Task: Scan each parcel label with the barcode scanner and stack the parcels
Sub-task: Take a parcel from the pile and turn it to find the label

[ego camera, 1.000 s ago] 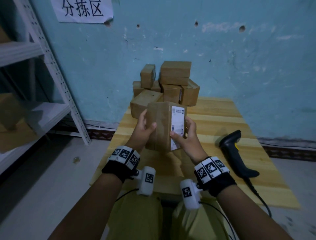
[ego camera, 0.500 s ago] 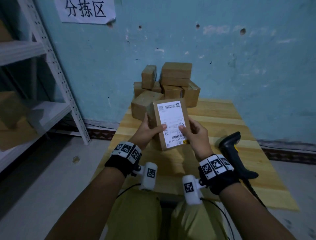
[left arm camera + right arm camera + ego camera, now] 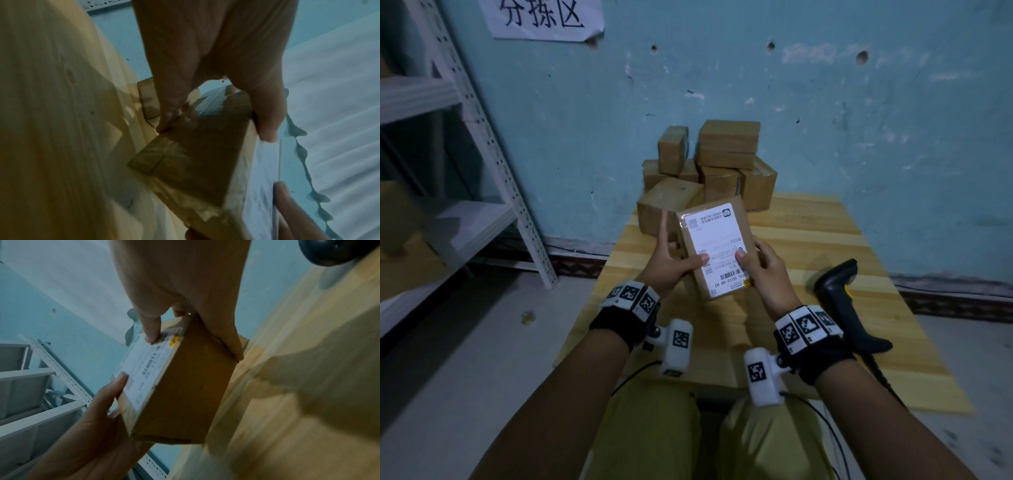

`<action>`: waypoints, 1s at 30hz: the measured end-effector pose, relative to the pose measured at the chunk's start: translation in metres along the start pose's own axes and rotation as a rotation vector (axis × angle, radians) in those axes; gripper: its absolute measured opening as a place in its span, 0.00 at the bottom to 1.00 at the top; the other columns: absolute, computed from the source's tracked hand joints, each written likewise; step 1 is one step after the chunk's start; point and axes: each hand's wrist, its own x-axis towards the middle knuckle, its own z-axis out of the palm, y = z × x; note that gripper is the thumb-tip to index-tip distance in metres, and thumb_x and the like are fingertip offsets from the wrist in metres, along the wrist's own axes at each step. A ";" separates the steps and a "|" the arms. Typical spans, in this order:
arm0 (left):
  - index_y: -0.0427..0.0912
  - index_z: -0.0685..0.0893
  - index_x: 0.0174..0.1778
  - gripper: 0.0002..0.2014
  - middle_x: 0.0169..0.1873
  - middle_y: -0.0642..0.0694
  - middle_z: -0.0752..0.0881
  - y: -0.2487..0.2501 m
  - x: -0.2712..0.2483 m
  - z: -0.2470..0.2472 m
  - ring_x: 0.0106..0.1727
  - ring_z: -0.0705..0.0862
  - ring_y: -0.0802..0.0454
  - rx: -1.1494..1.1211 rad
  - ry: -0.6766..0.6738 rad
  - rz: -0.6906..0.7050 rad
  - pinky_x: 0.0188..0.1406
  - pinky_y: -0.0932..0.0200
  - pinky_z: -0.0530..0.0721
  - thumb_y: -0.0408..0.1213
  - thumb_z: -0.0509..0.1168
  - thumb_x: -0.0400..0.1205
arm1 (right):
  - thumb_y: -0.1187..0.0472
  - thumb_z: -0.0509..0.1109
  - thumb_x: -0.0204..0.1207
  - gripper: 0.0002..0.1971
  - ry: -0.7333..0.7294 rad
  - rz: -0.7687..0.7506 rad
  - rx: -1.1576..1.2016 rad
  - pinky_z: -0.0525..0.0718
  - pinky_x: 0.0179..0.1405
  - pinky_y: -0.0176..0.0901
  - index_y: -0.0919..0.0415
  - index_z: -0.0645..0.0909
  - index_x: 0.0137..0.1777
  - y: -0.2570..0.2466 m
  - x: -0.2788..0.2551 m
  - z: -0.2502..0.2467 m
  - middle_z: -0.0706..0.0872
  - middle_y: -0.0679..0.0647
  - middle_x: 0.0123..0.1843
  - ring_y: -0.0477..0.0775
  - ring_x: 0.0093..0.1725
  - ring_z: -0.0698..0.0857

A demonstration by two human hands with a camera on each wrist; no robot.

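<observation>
I hold a brown cardboard parcel (image 3: 717,246) above the wooden table (image 3: 808,246), its white label (image 3: 714,240) with a barcode turned up toward me. My left hand (image 3: 671,260) grips its left side, thumb on the label, index finger pointing up. My right hand (image 3: 760,263) grips the right side, thumb on the label. In the left wrist view the parcel (image 3: 197,154) sits between thumb and fingers; in the right wrist view the parcel (image 3: 185,386) shows its label (image 3: 144,366). The black barcode scanner (image 3: 842,301) lies on the table to the right, untouched.
A pile of several brown parcels (image 3: 709,171) sits at the table's far end against the blue wall. A white metal shelf rack (image 3: 482,137) stands at the left. The scanner's cable (image 3: 880,373) runs off the near right edge. A paper sign (image 3: 544,17) hangs on the wall.
Both hands have turned the parcel so the label, first on its right side face, now faces up. The left index finger has lifted off the box.
</observation>
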 end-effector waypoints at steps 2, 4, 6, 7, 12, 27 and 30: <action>0.70 0.47 0.78 0.54 0.74 0.34 0.68 0.002 -0.001 0.001 0.73 0.71 0.34 -0.006 0.013 0.020 0.63 0.28 0.77 0.21 0.71 0.71 | 0.59 0.67 0.79 0.31 0.029 0.006 0.010 0.86 0.57 0.47 0.58 0.61 0.80 0.001 0.004 -0.002 0.72 0.63 0.77 0.59 0.65 0.82; 0.66 0.51 0.77 0.49 0.73 0.35 0.68 0.004 0.000 0.005 0.73 0.71 0.34 -0.071 0.061 0.034 0.61 0.30 0.80 0.21 0.70 0.73 | 0.48 0.71 0.74 0.42 0.088 0.090 0.044 0.77 0.71 0.59 0.48 0.49 0.82 0.005 0.008 -0.003 0.60 0.60 0.83 0.62 0.75 0.72; 0.59 0.50 0.77 0.45 0.70 0.38 0.71 0.003 0.000 0.009 0.72 0.73 0.36 -0.179 0.103 0.046 0.55 0.36 0.83 0.20 0.67 0.75 | 0.44 0.73 0.70 0.46 0.077 0.193 0.153 0.75 0.72 0.63 0.42 0.46 0.81 0.008 0.011 -0.003 0.65 0.60 0.81 0.62 0.74 0.74; 0.56 0.50 0.76 0.42 0.68 0.39 0.72 0.002 -0.001 0.011 0.71 0.74 0.37 -0.220 0.109 0.053 0.52 0.40 0.85 0.18 0.65 0.76 | 0.47 0.72 0.72 0.44 0.053 0.226 0.221 0.78 0.67 0.61 0.43 0.47 0.81 0.010 0.012 -0.001 0.73 0.60 0.76 0.61 0.70 0.78; 0.48 0.54 0.61 0.30 0.70 0.35 0.71 -0.001 -0.003 0.019 0.69 0.76 0.43 -0.232 0.139 0.071 0.57 0.49 0.85 0.18 0.64 0.77 | 0.60 0.66 0.79 0.32 0.005 0.181 0.296 0.85 0.40 0.47 0.53 0.55 0.79 0.004 0.009 0.004 0.84 0.49 0.56 0.53 0.53 0.85; 0.60 0.32 0.79 0.66 0.84 0.46 0.44 0.031 -0.008 -0.003 0.84 0.53 0.45 0.429 0.039 0.172 0.79 0.40 0.60 0.27 0.79 0.65 | 0.62 0.77 0.69 0.28 -0.111 -0.005 -0.128 0.85 0.38 0.35 0.46 0.76 0.68 -0.039 0.031 -0.035 0.81 0.59 0.56 0.56 0.50 0.85; 0.56 0.31 0.80 0.60 0.82 0.43 0.58 0.034 -0.012 0.003 0.81 0.61 0.47 0.423 -0.064 0.068 0.77 0.42 0.67 0.28 0.75 0.71 | 0.64 0.77 0.69 0.28 -0.203 0.004 -0.197 0.87 0.39 0.38 0.52 0.77 0.70 -0.053 0.033 -0.037 0.83 0.54 0.49 0.51 0.43 0.86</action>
